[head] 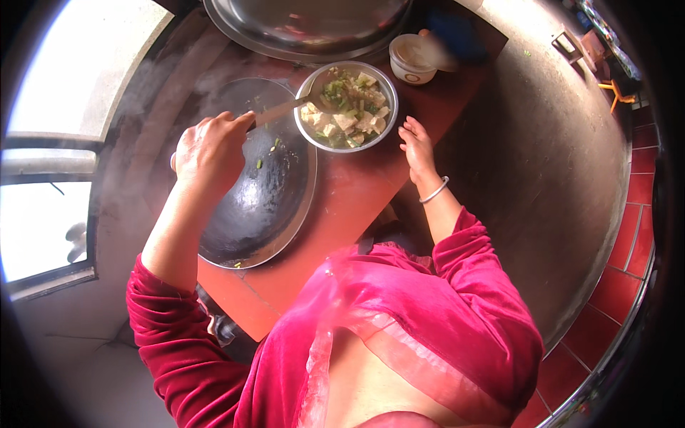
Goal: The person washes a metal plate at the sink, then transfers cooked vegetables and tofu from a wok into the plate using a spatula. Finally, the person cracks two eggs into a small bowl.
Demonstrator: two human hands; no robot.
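Note:
My left hand (211, 150) grips the handle of a long-handled ladle or spatula (278, 112), whose head rests at the left part of the food in a round metal bowl (393, 125). Chunks of what looks like tofu with chopped greens (348, 120) fill the bowl. Below that hand is a large dark wok (257, 203), set in the red tiled stove top (342, 198), with a few green bits stuck to its wall. My right hand (417, 147) is just right of the bowl, apart from its rim, with nothing in it and its fingers loosely spread.
A large metal lid or basin (310, 32) lies beyond the bowl. At the far right of the stove top stands a white tub (411, 67) beside a blurred blue thing (457, 37). Steam drifts at the left, near a window (48, 230). The stove's edge runs diagonally below my right hand.

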